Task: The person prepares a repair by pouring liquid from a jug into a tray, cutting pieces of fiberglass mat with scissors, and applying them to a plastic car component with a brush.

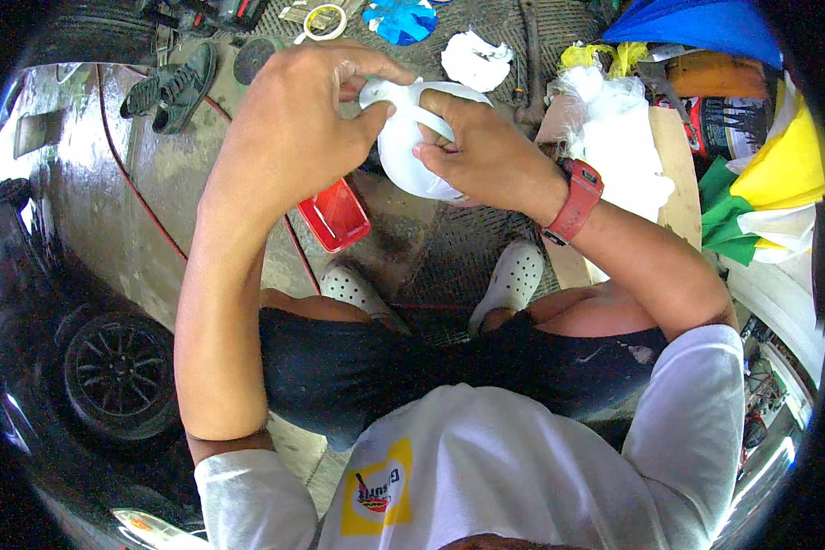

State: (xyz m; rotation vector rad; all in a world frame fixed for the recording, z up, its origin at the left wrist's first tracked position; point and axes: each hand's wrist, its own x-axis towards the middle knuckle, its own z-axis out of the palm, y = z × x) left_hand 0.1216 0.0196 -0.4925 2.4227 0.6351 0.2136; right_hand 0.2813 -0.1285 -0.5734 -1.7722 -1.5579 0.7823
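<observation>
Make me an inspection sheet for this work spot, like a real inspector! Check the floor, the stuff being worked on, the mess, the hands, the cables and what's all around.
Surface: grey floor, shiny in parts.
Job's things: smooth white round object, held above the floor.
Clutter: open red tray, dark sandals, pale ring and crumpled white piece.
Hands: right hand grips the white object; left hand has its thumb at the object's edge, grip unclear.
Cables: thin red line across the floor; hose or cable, cannot tell.
Surroundings: black-rimmed wheel at left; yellow, green and white material at right.
</observation>
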